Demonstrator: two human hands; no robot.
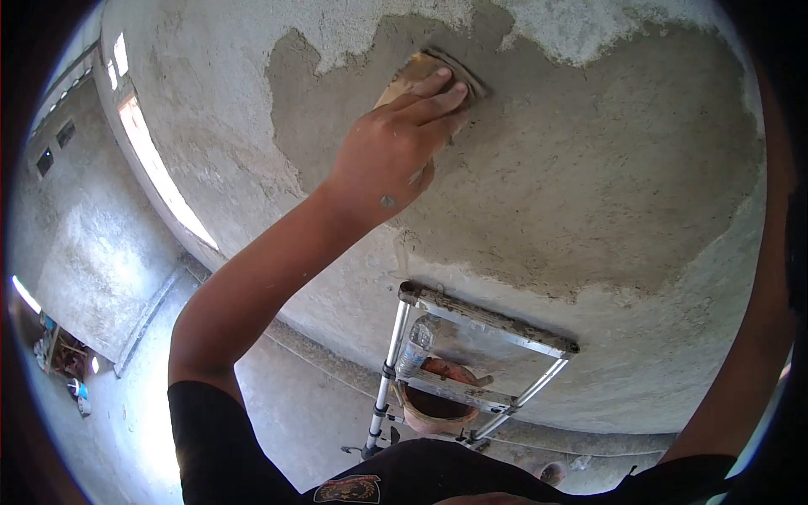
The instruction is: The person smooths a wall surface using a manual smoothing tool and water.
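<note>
My left hand (400, 139) is closed on a flat, mortar-stained pad (412, 74), its fingers spread over the pad's face. The pad lies against a patch of darker, damp-looking plaster (581, 168) on the wall, near the patch's upper left. The patch has a ragged outline, with paler, dry wall around it. My right arm (745, 345) reaches up along the right edge of the view, and its hand is out of sight.
Below the patch, an aluminium ladder (488, 320) stands against the wall. A clear plastic bottle (416, 343) and a reddish bucket (438, 411) are at its rungs. At left are a bright narrow window opening (160, 172) and assorted items (67, 358) on the floor.
</note>
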